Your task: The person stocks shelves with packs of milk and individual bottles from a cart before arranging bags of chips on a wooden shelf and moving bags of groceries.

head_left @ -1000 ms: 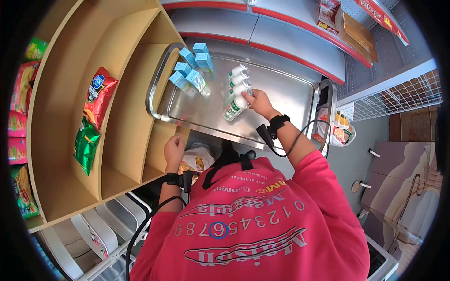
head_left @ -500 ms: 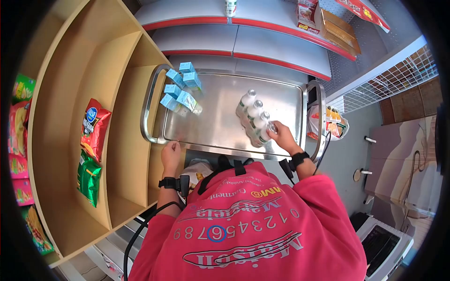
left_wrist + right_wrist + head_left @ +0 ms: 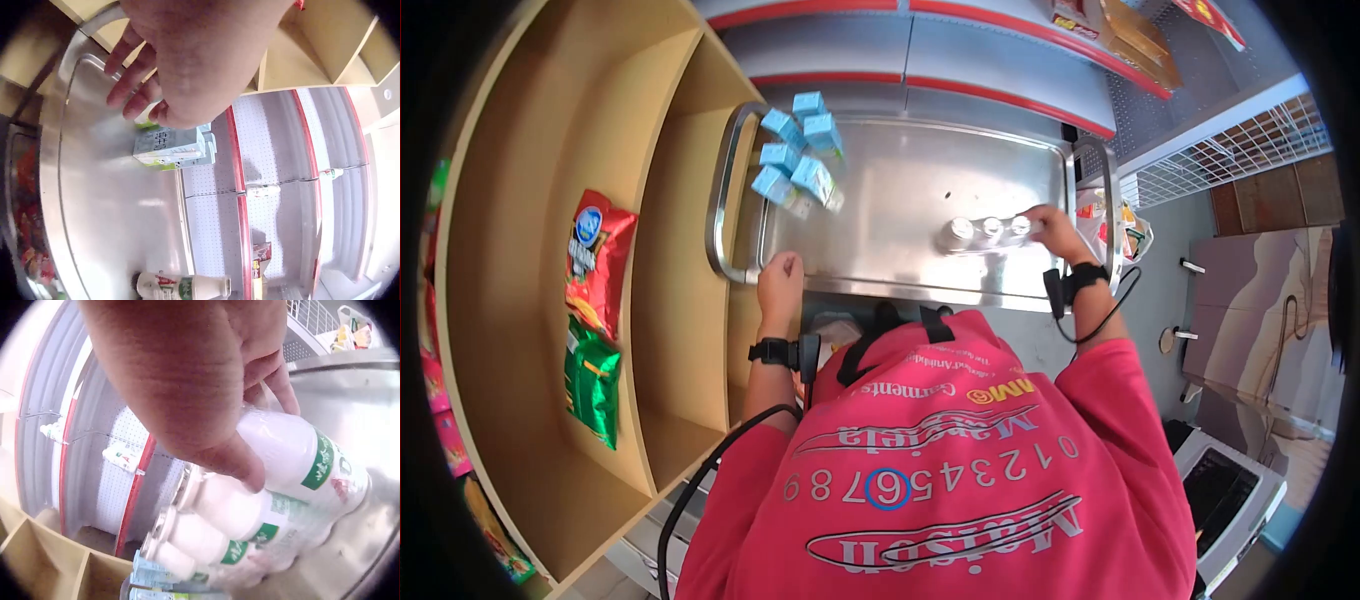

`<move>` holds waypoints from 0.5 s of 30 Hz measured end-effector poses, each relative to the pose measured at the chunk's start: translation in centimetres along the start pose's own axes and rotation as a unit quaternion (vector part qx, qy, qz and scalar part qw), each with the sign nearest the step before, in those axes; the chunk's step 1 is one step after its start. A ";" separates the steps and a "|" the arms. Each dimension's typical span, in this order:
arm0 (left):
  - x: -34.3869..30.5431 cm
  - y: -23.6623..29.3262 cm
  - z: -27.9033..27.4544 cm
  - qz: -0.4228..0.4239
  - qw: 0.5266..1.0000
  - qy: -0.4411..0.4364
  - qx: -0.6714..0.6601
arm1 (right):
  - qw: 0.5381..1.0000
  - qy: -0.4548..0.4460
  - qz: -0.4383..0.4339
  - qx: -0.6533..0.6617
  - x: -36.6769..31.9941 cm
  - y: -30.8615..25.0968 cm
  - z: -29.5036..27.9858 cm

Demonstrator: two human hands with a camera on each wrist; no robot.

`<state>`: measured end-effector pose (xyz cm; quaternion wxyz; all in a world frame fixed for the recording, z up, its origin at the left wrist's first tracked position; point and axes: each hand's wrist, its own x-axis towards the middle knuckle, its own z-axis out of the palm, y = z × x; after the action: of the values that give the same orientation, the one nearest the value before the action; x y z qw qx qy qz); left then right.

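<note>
A row of white bottles with green labels (image 3: 961,234) stands on the metal cart's tray (image 3: 880,165), toward its right side. My right hand (image 3: 1060,234) grips the rightmost bottle; in the right wrist view the thumb and fingers of the right hand (image 3: 187,381) go round the nearest bottle (image 3: 281,450) at its upper part. My left hand (image 3: 781,290) is at the tray's near left edge, holding nothing, its fingers loosely bent in the left wrist view, where the left hand (image 3: 200,56) hangs near light blue cartons (image 3: 169,147). Several such cartons (image 3: 780,157) stand at the tray's left.
A wooden shelf unit (image 3: 662,250) with red and green snack bags (image 3: 600,250) stands at the left. Behind the cart are grey shelves with red edges (image 3: 1010,90). A wire basket (image 3: 1230,150) and a bag of packets (image 3: 1135,232) are at the right.
The bottle row has turned from slanting away to lying nearly crosswise and moved to the right with my right hand. My left hand remains near the tray's edge. The head view has shifted.
</note>
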<state>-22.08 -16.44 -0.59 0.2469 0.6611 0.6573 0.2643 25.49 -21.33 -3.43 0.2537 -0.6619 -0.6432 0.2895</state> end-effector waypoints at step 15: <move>-2.9 -11.2 -3.7 -0.091 0.982 0.088 -0.143 | 0.933 0.270 0.239 0.009 -0.1 0.9 2.7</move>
<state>-32.83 -19.29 -5.44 0.3031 0.5304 0.6893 0.3894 24.25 -21.54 -5.94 0.3468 -0.8470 -0.3708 0.1576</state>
